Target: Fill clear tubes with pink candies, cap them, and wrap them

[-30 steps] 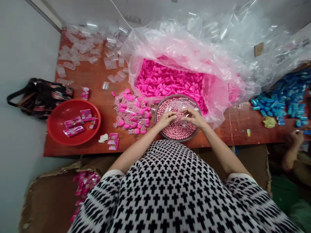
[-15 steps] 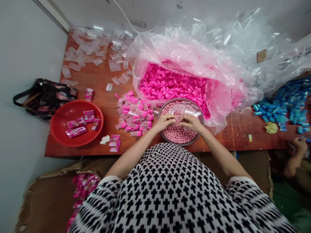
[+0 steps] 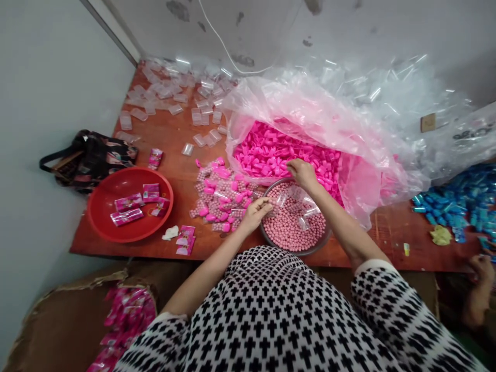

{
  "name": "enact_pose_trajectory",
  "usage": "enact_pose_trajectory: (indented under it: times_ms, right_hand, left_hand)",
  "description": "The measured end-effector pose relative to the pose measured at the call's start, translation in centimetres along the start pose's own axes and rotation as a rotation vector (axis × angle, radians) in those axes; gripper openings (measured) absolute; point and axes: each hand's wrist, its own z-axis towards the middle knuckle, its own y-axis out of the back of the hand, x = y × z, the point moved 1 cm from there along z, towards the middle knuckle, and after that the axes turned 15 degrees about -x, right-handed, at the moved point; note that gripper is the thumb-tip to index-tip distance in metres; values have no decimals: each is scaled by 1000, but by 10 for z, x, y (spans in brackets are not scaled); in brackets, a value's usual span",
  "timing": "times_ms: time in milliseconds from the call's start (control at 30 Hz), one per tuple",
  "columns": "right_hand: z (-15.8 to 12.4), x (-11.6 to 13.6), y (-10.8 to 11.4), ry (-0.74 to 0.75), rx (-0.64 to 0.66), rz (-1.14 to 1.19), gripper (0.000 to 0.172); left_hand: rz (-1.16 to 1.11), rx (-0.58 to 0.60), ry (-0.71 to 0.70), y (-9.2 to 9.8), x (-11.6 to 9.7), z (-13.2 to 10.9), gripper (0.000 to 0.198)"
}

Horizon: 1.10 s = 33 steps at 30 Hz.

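Observation:
At the left rim of a grey bowl [image 3: 328, 235] of pink beads [image 3: 292, 232], my left hand [image 3: 253, 214] pinches a small clear plastic container [image 3: 276, 202]. My right hand [image 3: 304, 173] is above the bowl's far rim, at the near edge of a heap of bright pink plastic caps [image 3: 267, 147]. Its fingers are closed, and whatever they hold is too small to make out. More clear containers [image 3: 304, 223] lie on the beads. Left of the bowl is a pile of bead-filled containers with pink caps [image 3: 222, 194].
A red basin [image 3: 101, 227] with several pink packets stands at the left, by a black handbag [image 3: 96, 155]. Clear containers [image 3: 155, 88] are scattered at the back left. A large plastic bag [image 3: 356, 124] surrounds the caps. Blue pieces [image 3: 445, 201] and another person's hand [image 3: 482, 268] are at the right.
My right hand has moved from over the beads up and away to the edge of the cap heap. My left hand has drawn slightly towards the bowl's left rim. The view has shifted.

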Motion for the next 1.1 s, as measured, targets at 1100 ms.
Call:
enact_pose_trajectory:
  times_ms: [1100]
  right_hand:
    - [-83, 34, 44, -463, -262, 1289, 38]
  left_hand:
    - [-139, -124, -293, -49, -26, -12, 39]
